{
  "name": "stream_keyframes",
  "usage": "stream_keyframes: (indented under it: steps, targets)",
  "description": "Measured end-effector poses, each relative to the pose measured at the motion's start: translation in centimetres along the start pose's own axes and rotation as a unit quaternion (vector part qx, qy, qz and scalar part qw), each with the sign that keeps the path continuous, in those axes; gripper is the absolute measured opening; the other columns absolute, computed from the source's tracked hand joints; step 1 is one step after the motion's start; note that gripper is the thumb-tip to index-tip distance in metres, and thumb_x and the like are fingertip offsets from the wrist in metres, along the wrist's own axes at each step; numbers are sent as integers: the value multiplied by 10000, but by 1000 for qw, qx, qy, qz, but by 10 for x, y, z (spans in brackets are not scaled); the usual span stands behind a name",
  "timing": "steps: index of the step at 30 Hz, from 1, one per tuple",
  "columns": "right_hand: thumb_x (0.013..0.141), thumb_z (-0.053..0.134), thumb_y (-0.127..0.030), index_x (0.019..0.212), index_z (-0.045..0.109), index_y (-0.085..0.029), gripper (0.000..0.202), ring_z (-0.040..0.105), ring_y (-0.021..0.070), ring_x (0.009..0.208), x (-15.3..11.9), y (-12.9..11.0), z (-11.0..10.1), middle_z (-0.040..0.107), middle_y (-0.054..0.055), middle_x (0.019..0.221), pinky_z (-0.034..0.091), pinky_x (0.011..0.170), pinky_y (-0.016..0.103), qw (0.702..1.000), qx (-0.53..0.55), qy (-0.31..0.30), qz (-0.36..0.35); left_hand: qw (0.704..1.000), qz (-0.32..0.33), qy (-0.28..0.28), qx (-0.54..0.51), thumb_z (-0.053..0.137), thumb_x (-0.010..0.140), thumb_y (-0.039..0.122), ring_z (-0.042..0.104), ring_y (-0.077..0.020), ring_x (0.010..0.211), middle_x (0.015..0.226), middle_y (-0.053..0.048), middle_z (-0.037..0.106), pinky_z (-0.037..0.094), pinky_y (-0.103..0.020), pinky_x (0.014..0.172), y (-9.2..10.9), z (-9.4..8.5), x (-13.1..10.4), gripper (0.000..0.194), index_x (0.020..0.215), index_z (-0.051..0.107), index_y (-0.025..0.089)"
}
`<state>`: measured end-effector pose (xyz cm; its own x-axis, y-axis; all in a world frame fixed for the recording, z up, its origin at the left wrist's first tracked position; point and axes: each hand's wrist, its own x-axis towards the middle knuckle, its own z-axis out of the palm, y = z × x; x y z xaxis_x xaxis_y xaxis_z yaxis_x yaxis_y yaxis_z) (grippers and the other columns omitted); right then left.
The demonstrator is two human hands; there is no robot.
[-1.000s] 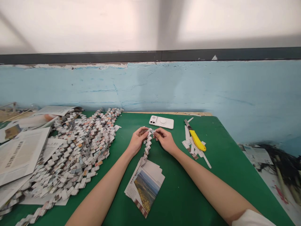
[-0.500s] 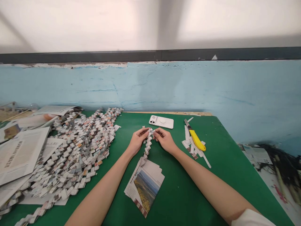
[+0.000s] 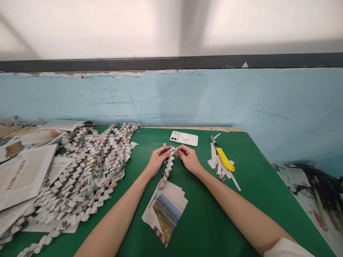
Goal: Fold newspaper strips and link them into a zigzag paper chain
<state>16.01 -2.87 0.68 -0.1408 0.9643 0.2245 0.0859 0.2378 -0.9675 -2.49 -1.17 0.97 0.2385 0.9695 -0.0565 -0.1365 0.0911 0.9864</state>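
A zigzag chain of folded paper hangs from my hands, its lower end lying over a small stack of cut printed sheets with a landscape picture on top. My left hand pinches the chain near its upper end. Opposite it, my right hand has thumb and fingers closed on a small folded paper strip at the chain's tip. The fingertips partly cover where strip and chain meet. Just beyond both hands lies a white phone, back side up.
On the left spreads a large heap of similar folded-paper chain beside newspaper sheets. A yellow-handled utility knife rests on loose paper strips at right. The green table ends near a blue wall.
Both hands stay almost where they were, shifting very slightly to the right. The chain is still held between them; the things on the table have not moved.
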Motion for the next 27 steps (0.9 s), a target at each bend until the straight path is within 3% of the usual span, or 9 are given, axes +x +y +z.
stream_keyframes:
  steps: [10,17,27]
  targets:
    - [937,619,-499,959,618,-215,284,576,179,669,0,-5,4,595,6,728,449,641,300,999,38,19,-3,999,13,-8,36,783,793,483,660,-197,921,1029,-85,741,510,-289,775,2,-1,-2,452,1146,759,201]
    - [909,651,-513,885,635,-202,313,382,129,569,-3,-8,4,434,-31,633,296,530,276,999,-13,40,-11,1000,10,-11,17,783,789,485,656,-202,950,1061,-91,729,509,-286,792,2,0,-1,423,1095,748,195]
    - [891,635,-573,821,595,-209,373,359,137,570,-3,-12,4,420,-27,621,302,531,280,999,-28,34,2,999,18,-11,32,782,783,495,661,-208,945,1017,-87,727,519,-301,811,3,2,-2,433,1084,734,187]
